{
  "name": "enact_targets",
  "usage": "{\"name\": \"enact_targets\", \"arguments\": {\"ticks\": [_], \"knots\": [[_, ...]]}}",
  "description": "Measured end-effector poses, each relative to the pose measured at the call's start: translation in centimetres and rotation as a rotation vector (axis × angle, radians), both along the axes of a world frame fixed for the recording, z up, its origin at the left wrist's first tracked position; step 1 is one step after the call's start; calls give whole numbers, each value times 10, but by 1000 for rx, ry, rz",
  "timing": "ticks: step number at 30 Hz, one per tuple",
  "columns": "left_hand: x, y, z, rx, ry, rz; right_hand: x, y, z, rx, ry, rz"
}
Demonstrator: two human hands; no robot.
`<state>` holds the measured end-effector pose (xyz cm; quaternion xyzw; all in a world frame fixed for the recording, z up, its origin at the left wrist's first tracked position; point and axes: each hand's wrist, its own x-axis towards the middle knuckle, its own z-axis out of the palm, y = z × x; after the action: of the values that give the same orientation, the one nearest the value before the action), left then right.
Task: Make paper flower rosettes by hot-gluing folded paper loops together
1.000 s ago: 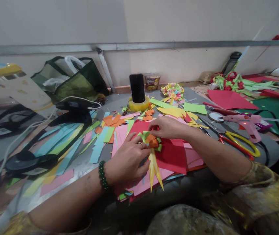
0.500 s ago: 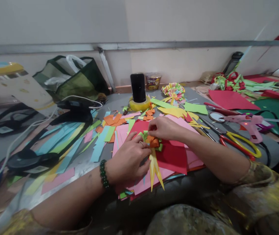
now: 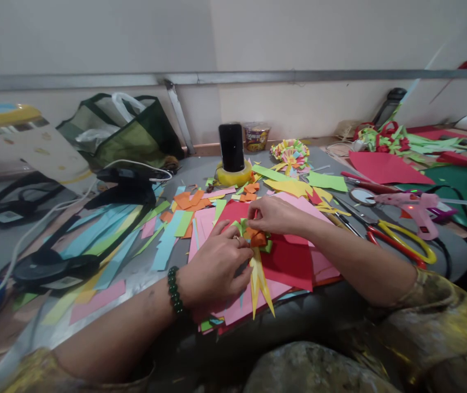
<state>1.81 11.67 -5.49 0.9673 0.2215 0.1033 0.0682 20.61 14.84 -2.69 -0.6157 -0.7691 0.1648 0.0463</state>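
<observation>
A paper flower (image 3: 256,236) of orange and green folded pieces, with yellow pointed strips (image 3: 259,281) hanging from it, lies over red paper (image 3: 293,270) on a stack of pink sheets. My left hand (image 3: 220,265), below a green bead bracelet, holds the flower's left side with bent fingers. From the right, my right hand (image 3: 272,214) pinches the green paper at the flower's top edge, its fingertips close to those of my left hand.
A phone (image 3: 231,147) stands in a yellow tape roll (image 3: 234,173). Scissors (image 3: 405,240) and a pink glue gun (image 3: 415,210) lie right. Blue strips (image 3: 102,229), black straps and a green bag (image 3: 135,136) are left. A round paper flower (image 3: 290,154) lies behind.
</observation>
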Motion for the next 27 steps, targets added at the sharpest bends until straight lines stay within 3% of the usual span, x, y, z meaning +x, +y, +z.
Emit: {"name": "enact_targets", "arguments": {"ticks": [16,27], "knots": [[0,-1,0,-4,26,12,-4,1,-6,-8,13,-17],[1,-1,1,15,25,9,-1,-1,-1,25,-72,103]]}}
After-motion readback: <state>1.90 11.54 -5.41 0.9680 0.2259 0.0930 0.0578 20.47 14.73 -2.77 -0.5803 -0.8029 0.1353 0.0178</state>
